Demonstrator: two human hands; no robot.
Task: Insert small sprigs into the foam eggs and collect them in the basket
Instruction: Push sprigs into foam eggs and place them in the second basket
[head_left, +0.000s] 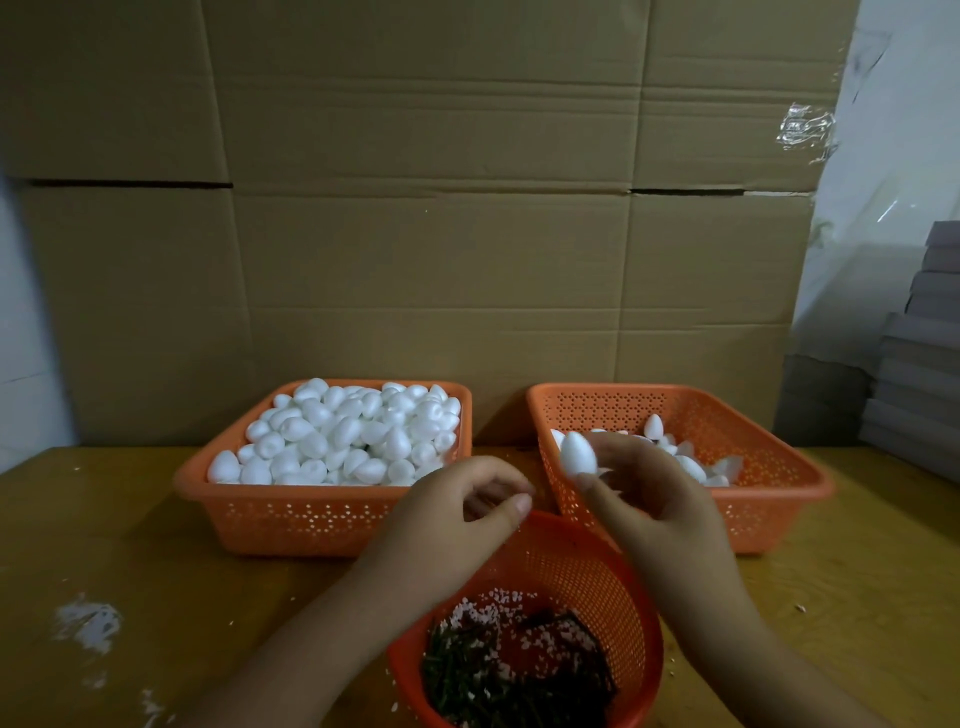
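My right hand (660, 499) pinches a white foam egg (578, 453) between thumb and fingers, above the near-left corner of the right orange basket (769, 431), which holds a few eggs. My left hand (467, 506) hovers beside it with fingers curled and thumb out; whether it holds a sprig I cannot tell. Directly below both hands sits a round orange basket (587, 561) of dark green sprigs (498, 670) and white crumbs. The left orange basket (291, 512) is heaped with plain foam eggs (343, 436).
All three baskets stand on a yellow wooden table (130, 561) with white foam crumbs (88, 623) at the left. Flattened cardboard (415, 208) forms a wall behind. A stack of grey boxes (919, 374) rises at the right edge.
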